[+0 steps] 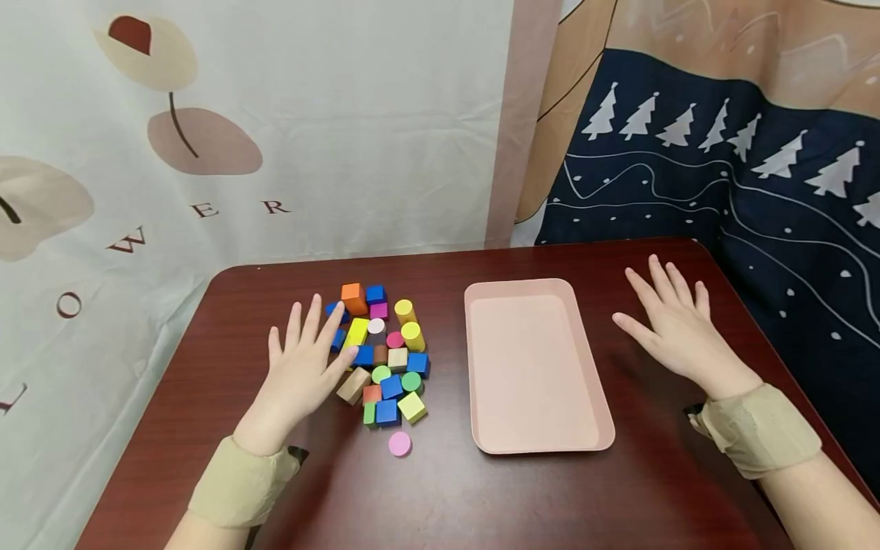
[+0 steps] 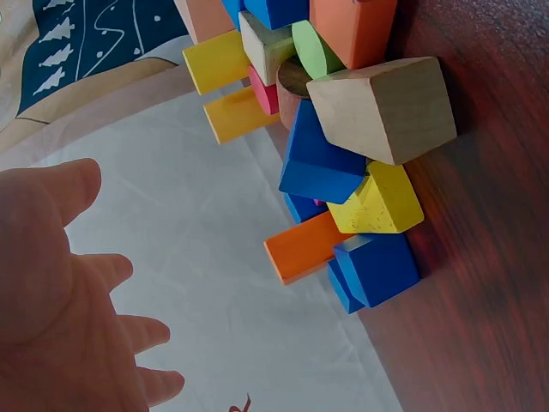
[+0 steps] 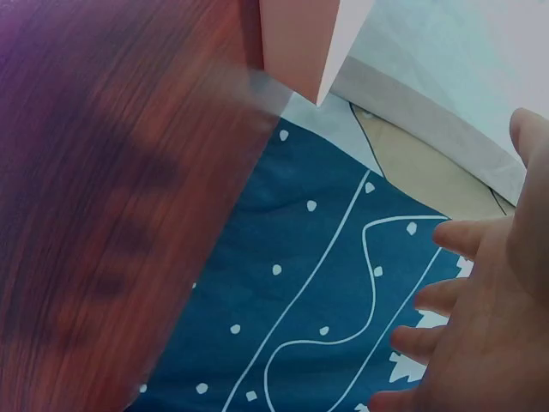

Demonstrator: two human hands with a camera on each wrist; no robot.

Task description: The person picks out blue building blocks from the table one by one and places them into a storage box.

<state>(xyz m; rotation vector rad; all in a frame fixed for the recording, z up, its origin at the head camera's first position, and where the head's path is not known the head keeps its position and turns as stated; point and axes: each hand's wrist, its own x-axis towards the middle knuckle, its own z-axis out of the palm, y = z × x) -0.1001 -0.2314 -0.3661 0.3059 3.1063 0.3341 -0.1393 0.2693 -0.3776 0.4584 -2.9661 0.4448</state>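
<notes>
My left hand (image 1: 299, 378), fingers straight and spread, hovers at the left side of a pile of small coloured blocks. Its fingertips and thumb overlap some of them in the head view. Closest to it are a plain wooden block (image 1: 354, 386), a yellow block (image 1: 357, 332) and an orange block (image 1: 354, 296); the left wrist view shows the wooden block (image 2: 377, 107) large. To the right of the pile lies a shallow pink tray (image 1: 536, 367), with nothing in it. My right hand (image 1: 677, 325) is spread over the table to the tray's right, holding nothing.
Blue cubes (image 1: 388, 413), yellow cylinders (image 1: 412, 336) and green round pieces (image 1: 411, 382) fill the pile. A pink round piece (image 1: 400, 444) sits apart at its near end. Behind the dark red table (image 1: 440, 496) hang a pale cloth (image 1: 385, 137) and a navy tree-print cloth (image 1: 639, 176).
</notes>
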